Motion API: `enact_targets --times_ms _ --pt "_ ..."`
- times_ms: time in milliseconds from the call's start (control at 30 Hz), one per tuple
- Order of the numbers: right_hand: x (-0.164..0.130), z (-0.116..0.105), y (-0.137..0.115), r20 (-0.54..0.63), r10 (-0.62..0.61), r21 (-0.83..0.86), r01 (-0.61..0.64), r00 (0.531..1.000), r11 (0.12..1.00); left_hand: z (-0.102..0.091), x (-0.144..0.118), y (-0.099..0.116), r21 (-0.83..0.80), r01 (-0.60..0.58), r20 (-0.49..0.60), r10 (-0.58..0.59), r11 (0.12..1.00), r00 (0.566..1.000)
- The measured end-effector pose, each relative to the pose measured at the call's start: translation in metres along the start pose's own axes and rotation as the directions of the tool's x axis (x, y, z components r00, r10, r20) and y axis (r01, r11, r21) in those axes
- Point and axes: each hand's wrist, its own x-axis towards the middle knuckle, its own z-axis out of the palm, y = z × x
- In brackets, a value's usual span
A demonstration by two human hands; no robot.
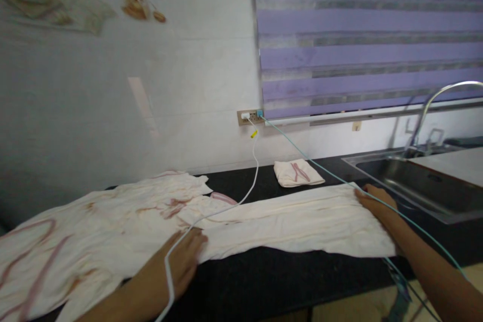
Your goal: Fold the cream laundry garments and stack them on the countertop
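Note:
A long white cloth (287, 221) lies spread across the black counter, wrinkled lengthwise. My left hand (186, 256) rests at its near left end, fingers stretched along the fabric; the fingertips are somewhat blurred. At the far right corner of the cloth, my right hand (377, 201) has its fingers closed on the edge, with the thumb side partly hidden. Left of my left hand lies a crumpled heap of white cloth (124, 216) with reddish stripes and brown stains. It meets the long cloth.
A folded white cloth (298, 173) with pink stripes sits by the wall. A white cable (256, 161) and a green cable (298, 148) run from the wall socket (251, 117) across my view, passing before both hands. To the right are a sink (418, 181) and a faucet (426, 105).

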Motion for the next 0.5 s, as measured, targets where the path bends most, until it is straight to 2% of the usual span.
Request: enact_targets --times_ms 100,233,333,433,500 --pt "0.002 0.001 0.001 -0.001 -0.037 0.001 0.037 0.999 0.999 0.019 0.009 0.066 -0.154 -0.102 0.040 0.109 0.983 0.993" --pt "0.008 0.005 0.004 -0.007 -0.058 -0.009 0.058 0.998 0.998 0.022 0.035 0.132 -0.300 -0.199 0.026 0.217 0.933 0.976" --pt "0.012 0.009 0.004 -0.013 -0.047 -0.007 0.047 0.999 0.999 0.017 0.065 0.174 -0.377 -0.295 0.018 0.325 0.878 0.946" --pt "0.016 0.015 0.004 -0.025 -0.013 -0.008 0.013 1.000 1.000 0.018 0.104 0.219 -0.419 -0.343 -0.028 0.365 0.841 0.930" --pt "0.020 0.018 0.005 -0.031 -0.011 -0.003 0.011 0.999 1.000 0.020 0.130 0.249 -0.441 -0.390 -0.096 0.390 0.809 0.916"
